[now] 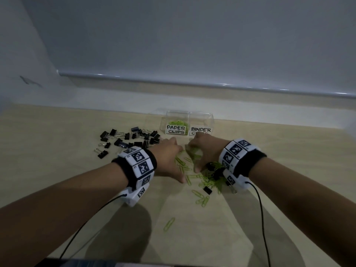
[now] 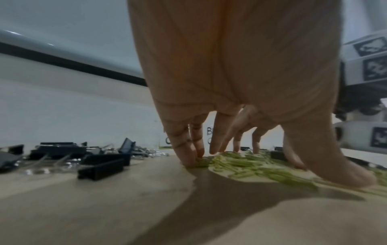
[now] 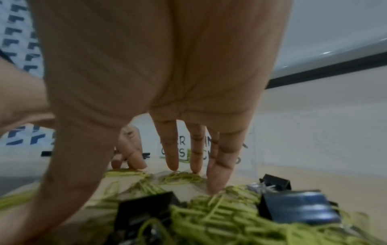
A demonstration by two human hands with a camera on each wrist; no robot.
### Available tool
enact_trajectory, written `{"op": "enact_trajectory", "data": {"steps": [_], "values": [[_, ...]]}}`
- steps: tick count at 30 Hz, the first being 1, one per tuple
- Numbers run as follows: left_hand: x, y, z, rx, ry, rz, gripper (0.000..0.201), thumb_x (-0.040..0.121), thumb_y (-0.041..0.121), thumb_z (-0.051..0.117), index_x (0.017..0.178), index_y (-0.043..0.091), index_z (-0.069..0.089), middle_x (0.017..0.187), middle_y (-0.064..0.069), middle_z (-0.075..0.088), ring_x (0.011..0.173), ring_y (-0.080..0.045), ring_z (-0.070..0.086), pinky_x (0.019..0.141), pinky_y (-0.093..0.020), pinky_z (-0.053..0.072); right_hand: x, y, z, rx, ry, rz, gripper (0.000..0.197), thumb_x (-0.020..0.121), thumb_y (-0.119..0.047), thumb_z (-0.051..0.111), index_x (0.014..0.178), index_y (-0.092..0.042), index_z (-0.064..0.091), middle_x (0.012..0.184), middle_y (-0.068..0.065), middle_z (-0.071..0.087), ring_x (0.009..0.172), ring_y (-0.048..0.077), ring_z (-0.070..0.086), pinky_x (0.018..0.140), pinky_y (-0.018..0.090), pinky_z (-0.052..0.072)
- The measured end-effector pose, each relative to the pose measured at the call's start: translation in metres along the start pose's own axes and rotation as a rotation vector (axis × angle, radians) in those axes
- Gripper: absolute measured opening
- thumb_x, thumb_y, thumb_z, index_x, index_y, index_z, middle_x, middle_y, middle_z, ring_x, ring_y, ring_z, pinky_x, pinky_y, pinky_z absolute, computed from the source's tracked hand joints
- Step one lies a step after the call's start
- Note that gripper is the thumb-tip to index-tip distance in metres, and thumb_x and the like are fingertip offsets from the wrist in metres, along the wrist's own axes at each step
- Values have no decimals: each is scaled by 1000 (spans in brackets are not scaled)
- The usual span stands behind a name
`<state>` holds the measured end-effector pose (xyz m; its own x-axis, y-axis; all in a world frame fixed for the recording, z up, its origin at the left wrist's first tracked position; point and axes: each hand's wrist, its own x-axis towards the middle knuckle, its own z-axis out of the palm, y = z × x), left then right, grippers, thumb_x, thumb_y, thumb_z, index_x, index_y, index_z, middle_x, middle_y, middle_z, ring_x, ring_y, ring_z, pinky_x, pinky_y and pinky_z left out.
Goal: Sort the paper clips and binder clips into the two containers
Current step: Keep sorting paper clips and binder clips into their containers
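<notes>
Green paper clips (image 1: 194,177) lie scattered on the table between my two hands. My left hand (image 1: 176,160) is spread over their left edge, its fingertips (image 2: 188,157) pressing down on clips (image 2: 261,167). My right hand (image 1: 198,155) is spread over the right side, with its fingertips (image 3: 172,162) on the clips (image 3: 220,215). A few black binder clips (image 1: 212,170) are mixed into the heap under my right wrist (image 3: 299,208). A separate pile of black binder clips (image 1: 131,139) lies to the left. Behind stand the clear PAPER CLIPS container (image 1: 177,116), holding some green clips, and the BINDER CLIPS container (image 1: 202,119).
A stray paper clip (image 1: 169,223) lies nearer to me, and a few more (image 1: 201,198) sit just below the heap. The wooden table (image 1: 57,170) ends at a wall ledge (image 1: 192,93) right behind the containers. Black cables (image 1: 260,218) trail from both wrist cameras.
</notes>
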<state>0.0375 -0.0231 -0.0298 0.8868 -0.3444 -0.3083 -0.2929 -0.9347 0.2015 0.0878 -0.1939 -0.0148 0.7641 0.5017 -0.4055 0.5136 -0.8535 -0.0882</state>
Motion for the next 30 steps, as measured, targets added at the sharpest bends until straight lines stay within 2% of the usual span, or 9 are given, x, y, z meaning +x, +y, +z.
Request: {"op": "enact_trajectory", "data": {"steps": [6,9,11,14,17,20,23,25,30], "values": [[4,9,5,-148,126,44,56,67,41,82,112,13,64,99,-2,55,93,-22,57,73,-26,42,-12,-9,8,53,93,-108,53,69,-34,80,115,-14,62,106,3,50,99,22,53,80,29,45],[5,11,2,-158,149,58,33,73,30,80,98,11,70,82,1,56,79,-21,58,65,-24,39,-17,-9,12,66,127,-127,34,74,-29,76,103,-13,68,97,1,55,91,21,56,79,32,49],[5,13,0,-138,140,77,22,78,24,75,93,9,70,81,-1,59,81,-25,61,65,-26,42,-19,-7,14,33,154,-143,27,75,-25,73,99,-12,69,98,5,61,90,24,58,79,36,51],[7,15,-3,-58,115,127,10,81,15,65,87,8,69,85,-8,65,78,-28,62,67,-32,48,-21,-6,16,10,196,-161,18,77,-17,67,94,-10,69,94,8,64,88,25,59,73,34,48],[10,17,-4,39,105,159,6,81,13,59,76,9,59,73,-6,54,68,-28,55,57,-30,39,-21,-2,16,67,230,-176,15,77,-11,64,91,-9,71,91,8,68,84,24,62,72,34,52],[12,15,-6,49,107,136,7,82,15,58,80,8,60,75,-5,53,71,-28,56,58,-30,38,-17,7,15,146,271,-179,16,77,-7,65,90,-10,75,87,5,72,75,15,62,69,25,49],[15,8,-9,-119,123,133,11,82,13,60,84,5,68,81,-8,66,74,-23,62,65,-30,48,-14,17,11,381,319,-86,8,74,-5,72,81,-8,76,71,1,69,60,6,57,65,21,48],[18,0,-15,-273,135,127,7,83,12,63,84,9,69,82,-4,69,73,-16,63,64,-21,49,-13,24,6,605,327,-35,5,73,-3,76,77,-6,76,64,2,68,53,4,59,61,23,53],[27,-19,-47,-540,264,82,4,84,9,68,86,7,70,77,-6,72,51,1,64,55,-12,53,-4,30,-28,1047,401,-27,7,75,4,73,81,6,70,77,19,72,65,23,69,67,28,60]]}}
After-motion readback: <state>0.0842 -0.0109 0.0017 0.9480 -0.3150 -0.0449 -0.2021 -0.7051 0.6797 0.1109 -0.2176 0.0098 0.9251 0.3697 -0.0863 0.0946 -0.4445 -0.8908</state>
